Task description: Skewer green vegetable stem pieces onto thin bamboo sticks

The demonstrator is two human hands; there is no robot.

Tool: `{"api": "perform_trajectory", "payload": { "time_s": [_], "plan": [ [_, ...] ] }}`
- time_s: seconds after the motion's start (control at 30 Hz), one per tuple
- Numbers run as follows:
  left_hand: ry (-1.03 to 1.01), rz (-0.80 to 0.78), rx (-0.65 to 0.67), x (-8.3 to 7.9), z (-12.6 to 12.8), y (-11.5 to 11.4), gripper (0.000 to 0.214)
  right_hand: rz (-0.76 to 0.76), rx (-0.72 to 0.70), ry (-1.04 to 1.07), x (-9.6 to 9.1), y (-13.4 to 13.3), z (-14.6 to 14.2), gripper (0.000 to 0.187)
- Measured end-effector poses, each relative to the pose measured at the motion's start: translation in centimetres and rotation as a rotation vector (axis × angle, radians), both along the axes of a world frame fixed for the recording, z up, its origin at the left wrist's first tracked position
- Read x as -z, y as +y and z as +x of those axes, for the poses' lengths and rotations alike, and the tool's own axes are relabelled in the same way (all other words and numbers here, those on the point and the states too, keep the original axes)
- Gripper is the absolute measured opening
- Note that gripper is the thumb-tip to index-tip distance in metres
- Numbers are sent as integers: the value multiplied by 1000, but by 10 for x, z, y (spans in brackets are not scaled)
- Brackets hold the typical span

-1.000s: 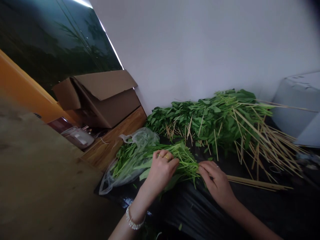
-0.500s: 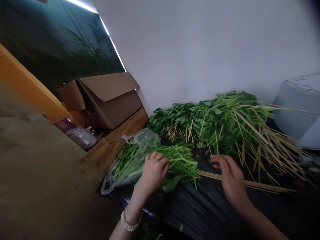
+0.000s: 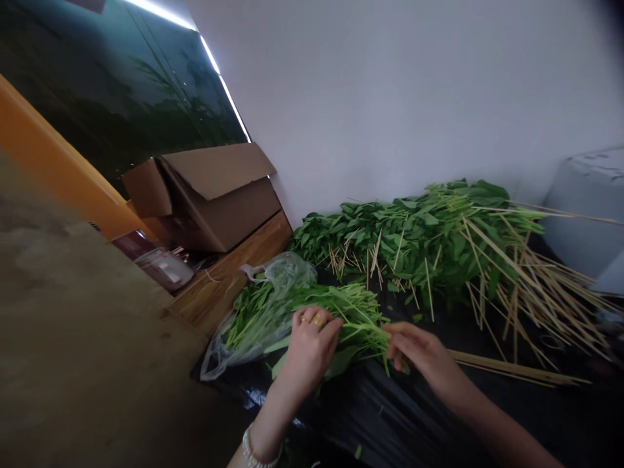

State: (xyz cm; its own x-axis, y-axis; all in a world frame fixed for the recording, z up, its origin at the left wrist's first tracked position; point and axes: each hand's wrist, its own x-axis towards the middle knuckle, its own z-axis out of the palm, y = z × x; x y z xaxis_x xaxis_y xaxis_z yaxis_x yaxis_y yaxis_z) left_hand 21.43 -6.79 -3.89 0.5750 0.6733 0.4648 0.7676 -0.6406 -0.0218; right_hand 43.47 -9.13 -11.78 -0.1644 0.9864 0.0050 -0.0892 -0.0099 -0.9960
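My left hand (image 3: 312,348), with rings and a bead bracelet, is closed around leafy green stems (image 3: 363,326) over the near heap of greens (image 3: 358,296). At the cut ends of those stems, the fingers of my right hand (image 3: 422,357) are pinched together on them. Part of the near heap lies in a clear plastic bag (image 3: 287,273). Thin bamboo sticks (image 3: 521,369) lie just beyond my right hand, partly hidden by it.
Along the white wall (image 3: 390,97) lies a large pile of leafy greens (image 3: 409,224) with many bamboo sticks (image 3: 550,286) poking out. Black plastic sheeting (image 3: 390,416) covers the surface. An open cardboard box (image 3: 229,208) stands at the left, a whitish box (image 3: 585,195) at the right.
My right hand has moved left, from apart over the black sheet to the stem ends. My left hand has shifted slightly right and down, still closed on the stems.
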Motion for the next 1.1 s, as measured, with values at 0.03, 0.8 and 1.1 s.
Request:
{"api": "perform_trajectory", "payload": {
  "time_s": [0.03,0.8,1.1],
  "plan": [
    [2,2,3,2,1,-1,19,-9,-2,-10,0,0,0,54],
    [-1329,-1021,-58,4,-21,16,39,-15,65,-37,16,4,2,41],
    [-534,-1212,-18,-30,-74,-4,41,-31,51,-54,18,5,3,42]
  ]
}}
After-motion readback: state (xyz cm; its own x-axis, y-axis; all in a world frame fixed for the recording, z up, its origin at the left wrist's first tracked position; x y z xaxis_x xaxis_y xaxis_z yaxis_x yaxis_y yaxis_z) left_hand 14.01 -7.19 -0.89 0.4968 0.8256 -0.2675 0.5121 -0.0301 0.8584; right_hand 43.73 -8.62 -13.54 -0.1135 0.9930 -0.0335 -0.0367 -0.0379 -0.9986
